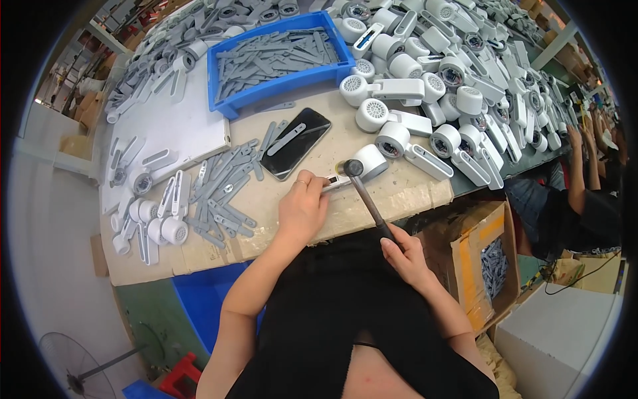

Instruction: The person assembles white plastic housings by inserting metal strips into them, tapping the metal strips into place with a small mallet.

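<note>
My left hand (pixel 304 207) has its fingers closed on the handle end of a white handheld fan (pixel 371 160), which lies near the table's front edge with its round head to the right. In my right hand (pixel 407 256) is a hammer (pixel 369 203), gripped by its dark shaft. The hammer's head is over the neck of the fan, between my left fingers and the fan's round head; whether it touches cannot be made out. Left of my left hand lies a pile of loose grey strips (pixel 222 189). A grey strip (pixel 288 139) rests on a black phone (pixel 300 143) just beyond that hand.
A blue bin (pixel 219 106) full of grey strips stands at the back. White fans (pixel 425 86) are heaped at the far right; more fans (pixel 159 219) lie at the left. A cardboard box (pixel 475 266) stands below the table on the right. Other people (pixel 585 166) sit at far right.
</note>
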A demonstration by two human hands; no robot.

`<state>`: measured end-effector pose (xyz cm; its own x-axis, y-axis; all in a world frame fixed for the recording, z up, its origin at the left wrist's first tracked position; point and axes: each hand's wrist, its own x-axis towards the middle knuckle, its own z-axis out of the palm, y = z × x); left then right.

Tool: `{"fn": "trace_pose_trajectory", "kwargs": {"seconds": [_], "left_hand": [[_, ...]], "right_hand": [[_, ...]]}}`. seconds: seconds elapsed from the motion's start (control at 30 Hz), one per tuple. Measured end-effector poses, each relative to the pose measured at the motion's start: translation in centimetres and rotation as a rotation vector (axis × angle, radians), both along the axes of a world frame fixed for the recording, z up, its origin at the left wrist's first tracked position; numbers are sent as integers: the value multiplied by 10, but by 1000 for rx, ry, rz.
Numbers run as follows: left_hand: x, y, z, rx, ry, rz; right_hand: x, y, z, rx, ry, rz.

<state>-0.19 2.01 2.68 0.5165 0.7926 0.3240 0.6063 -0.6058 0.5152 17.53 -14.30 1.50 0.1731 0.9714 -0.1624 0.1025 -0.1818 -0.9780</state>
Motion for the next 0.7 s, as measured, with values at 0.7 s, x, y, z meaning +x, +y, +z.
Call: {"fn": "trace_pose_trajectory", "kwargs": {"seconds": [0.7], "left_hand": [[21, 11, -9, 189, -142, 14]], "right_hand": [[7, -26, 5, 24, 57, -118]]}}
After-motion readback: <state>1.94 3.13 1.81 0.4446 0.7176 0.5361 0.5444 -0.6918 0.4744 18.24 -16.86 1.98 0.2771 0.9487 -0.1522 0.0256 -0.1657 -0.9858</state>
